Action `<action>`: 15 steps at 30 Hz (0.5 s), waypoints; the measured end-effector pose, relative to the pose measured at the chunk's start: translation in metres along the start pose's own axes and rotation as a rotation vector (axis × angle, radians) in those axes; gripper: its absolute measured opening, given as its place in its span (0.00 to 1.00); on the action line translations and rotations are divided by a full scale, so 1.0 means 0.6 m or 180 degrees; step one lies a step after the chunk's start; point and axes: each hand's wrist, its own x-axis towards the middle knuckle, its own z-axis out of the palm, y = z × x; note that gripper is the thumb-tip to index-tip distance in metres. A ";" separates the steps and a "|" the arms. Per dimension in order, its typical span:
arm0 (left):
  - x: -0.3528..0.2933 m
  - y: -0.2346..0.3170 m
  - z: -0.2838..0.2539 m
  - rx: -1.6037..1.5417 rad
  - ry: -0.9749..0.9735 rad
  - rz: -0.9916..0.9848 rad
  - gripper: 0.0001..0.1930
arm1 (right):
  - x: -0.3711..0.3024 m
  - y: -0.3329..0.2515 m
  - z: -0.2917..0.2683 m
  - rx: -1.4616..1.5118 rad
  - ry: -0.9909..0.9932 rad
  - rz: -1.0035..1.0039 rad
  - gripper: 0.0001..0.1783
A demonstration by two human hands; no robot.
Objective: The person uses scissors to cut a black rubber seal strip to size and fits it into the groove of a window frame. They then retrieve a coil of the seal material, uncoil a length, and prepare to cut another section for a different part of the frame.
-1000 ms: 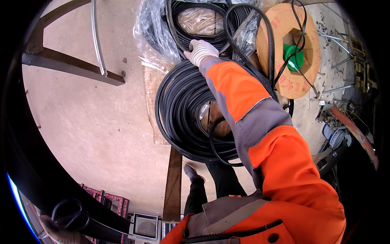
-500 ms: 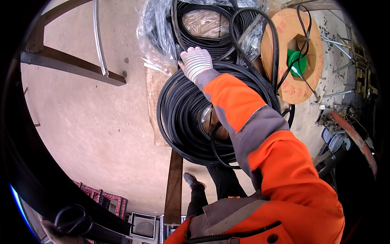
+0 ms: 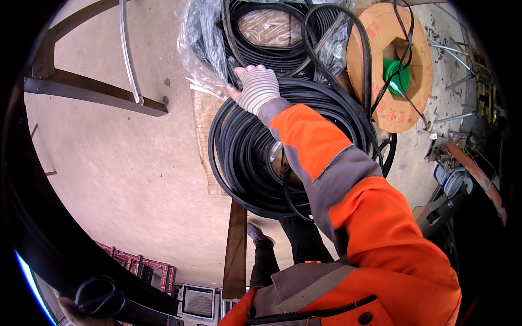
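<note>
My right hand, in a striped white glove, lies on the far rim of a big coil of black cable. Its fingers bend over the rim and the thumb points out to the left. That coil leans in front of my legs, with a loose strand hanging across its hollow middle. Behind it is a second black coil, partly in clear plastic wrap. A thick cable loop rises between them. My left hand shows dimly at the lower left edge beside black loops; its fingers are hidden.
An orange-brown wooden reel with a green tub in its hole stands at the far right. Brown cardboard lies under the coil. A metal frame juts in at left, and a wooden beam runs near my foot.
My right hand has shifted slightly left along the coil's rim, and its thumb now stands farther out from the fingers. The whole view has moved a little.
</note>
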 end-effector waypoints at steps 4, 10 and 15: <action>-0.001 0.006 0.005 0.0016 -0.0024 0.0029 0.21 | 0.002 -0.006 0.026 0.0256 0.0098 0.0047 0.29; -0.005 0.014 0.010 0.0060 -0.0041 0.0038 0.22 | -0.001 0.017 0.062 0.1096 0.0720 -0.0085 0.20; -0.006 0.019 0.012 0.0093 -0.0060 0.0052 0.22 | 0.006 0.031 0.059 0.3176 0.0590 0.0316 0.19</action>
